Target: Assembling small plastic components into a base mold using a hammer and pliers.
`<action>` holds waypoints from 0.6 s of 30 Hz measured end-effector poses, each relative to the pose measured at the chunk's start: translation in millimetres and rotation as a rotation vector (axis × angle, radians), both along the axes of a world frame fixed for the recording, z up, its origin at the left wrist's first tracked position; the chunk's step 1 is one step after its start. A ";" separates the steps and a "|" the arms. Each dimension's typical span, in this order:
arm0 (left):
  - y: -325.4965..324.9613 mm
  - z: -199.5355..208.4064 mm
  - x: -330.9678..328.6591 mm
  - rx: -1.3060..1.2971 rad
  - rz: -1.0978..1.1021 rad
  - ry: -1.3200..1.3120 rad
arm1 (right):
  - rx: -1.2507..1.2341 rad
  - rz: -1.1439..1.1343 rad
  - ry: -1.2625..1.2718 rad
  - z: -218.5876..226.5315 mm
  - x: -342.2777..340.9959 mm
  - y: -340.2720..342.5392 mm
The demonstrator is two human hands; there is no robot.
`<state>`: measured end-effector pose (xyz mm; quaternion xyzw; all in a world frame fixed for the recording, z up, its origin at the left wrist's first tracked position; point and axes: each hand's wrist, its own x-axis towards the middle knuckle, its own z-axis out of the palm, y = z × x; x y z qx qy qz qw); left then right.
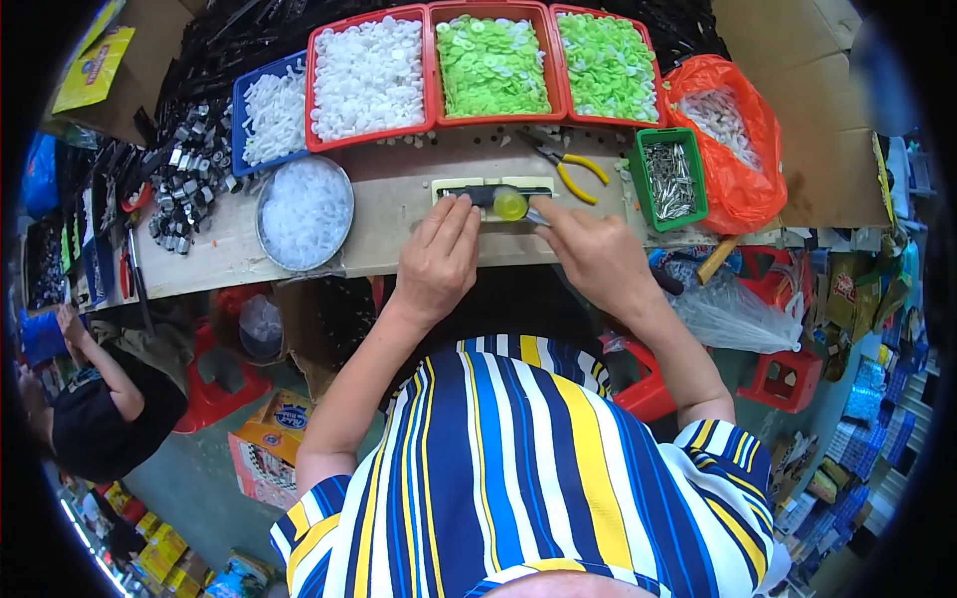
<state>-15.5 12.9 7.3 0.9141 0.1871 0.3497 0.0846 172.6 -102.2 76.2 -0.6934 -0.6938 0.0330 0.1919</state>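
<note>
A cream, narrow block (444, 185) with a dark slot lies across the worktable in front of me, with a black strip-shaped piece (538, 189) in it. My left hand (439, 254) presses its fingertips together on the left end of that piece; their exact hold is partly hidden. My right hand (596, 257) is closed round a small mallet with a round yellow head (509, 205), slightly blurred over the block. A bit of its silvery shaft shows by the fingers. Yellow-handled pliers (573, 171) lie behind my right hand.
Behind stand red trays of white pieces (367, 80) and green discs (491, 65), and a blue tray (239, 125). A round metal dish (304, 212) sits left; a green box of metal pins (670, 179) and an orange bag (748, 189) right. Another person (110, 409) works at far left.
</note>
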 end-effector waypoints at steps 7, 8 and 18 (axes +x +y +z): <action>-3.0 6.8 13.4 -0.014 -0.045 -0.013 | -0.079 -0.097 -0.021 -6.2 5.6 11.5; -4.9 5.5 12.0 -0.024 -0.046 0.007 | -0.024 -0.098 0.013 -1.8 3.1 9.4; 0.0 4.1 16.1 -0.020 -0.057 -0.020 | 0.114 -0.126 0.157 12.5 4.5 6.4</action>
